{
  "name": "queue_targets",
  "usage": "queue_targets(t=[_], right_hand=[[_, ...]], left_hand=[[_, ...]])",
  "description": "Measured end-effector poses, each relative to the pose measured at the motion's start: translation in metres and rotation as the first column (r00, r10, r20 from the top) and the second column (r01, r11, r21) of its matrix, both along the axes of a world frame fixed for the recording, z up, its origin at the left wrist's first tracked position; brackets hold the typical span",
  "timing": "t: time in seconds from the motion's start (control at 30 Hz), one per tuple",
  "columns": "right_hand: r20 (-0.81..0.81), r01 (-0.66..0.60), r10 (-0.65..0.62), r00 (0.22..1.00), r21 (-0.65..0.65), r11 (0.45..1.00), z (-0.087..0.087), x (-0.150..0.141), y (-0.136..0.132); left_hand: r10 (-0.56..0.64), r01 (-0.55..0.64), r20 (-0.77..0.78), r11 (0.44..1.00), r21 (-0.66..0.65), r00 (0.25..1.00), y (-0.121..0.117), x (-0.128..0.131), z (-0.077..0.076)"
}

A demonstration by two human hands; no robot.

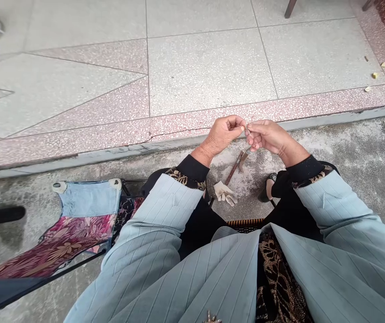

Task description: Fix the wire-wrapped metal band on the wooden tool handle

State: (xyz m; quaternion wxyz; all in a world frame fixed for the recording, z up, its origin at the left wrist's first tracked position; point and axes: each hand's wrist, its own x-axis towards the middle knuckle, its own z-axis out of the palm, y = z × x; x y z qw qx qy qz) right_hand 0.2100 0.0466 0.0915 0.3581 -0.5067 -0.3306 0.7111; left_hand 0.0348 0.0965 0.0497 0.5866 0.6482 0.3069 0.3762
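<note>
Nearest is the person's pale blue striped jacket (226, 260), with the woven edge of a seat (246, 223) showing between the dark-clad legs. Both forearms reach forward over the knees, and the hands meet fingertip to fingertip.

The left hand (224, 134) is closed to a pinch, thumb against forefinger, on a small thin piece (248, 131) in the narrow gap between the hands. The right hand (269, 135) grips the same piece between thumb and forefinger, its other fingers loosely curled beneath. The piece is too small to identify.

For work this fine, one pinch is best kept steady as an anchor while the other makes small, light adjustments. Wrists kept low and close together should limit shake, and turning the piece towards the light would help the eye. Too hard a squeeze could make it slip or spring away.

Below the hands, a pale glove (225, 194) lies on the rough concrete, with a wooden-handled tool (234, 168) just beyond it. Off to the left stands a floral folding chair (78, 231). Farther out, a raised step (209, 72) carries speckled tiles, with fallen leaves (375, 75) towards its right end.
</note>
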Motion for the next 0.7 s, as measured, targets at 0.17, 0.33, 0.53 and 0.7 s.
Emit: queue_targets(t=[0.17,0.33,0.53,0.7], right_hand=[[0.177,-0.009,-0.026,0.984,0.193,0.981,0.002,0.0,0.002],[0.273,-0.062,-0.02,0.962,0.289,0.955,-0.003,-0.001,0.002],[0.643,-0.248,-0.159,0.749,0.496,0.832,-0.012,0.006,0.001],[0.877,-0.558,-0.253,0.408,0.459,0.692,-0.007,0.008,-0.001]], left_hand=[[0.044,-0.038,0.048,0.991,-0.124,0.998,-0.001,0.002,-0.003],[0.03,-0.024,0.036,0.989,-0.149,0.999,-0.002,0.003,0.001],[0.019,-0.037,-0.148,0.992,-0.121,0.989,0.0,0.002,0.005],[0.027,-0.058,-0.164,0.98,-0.189,0.986,0.0,0.003,0.007]])
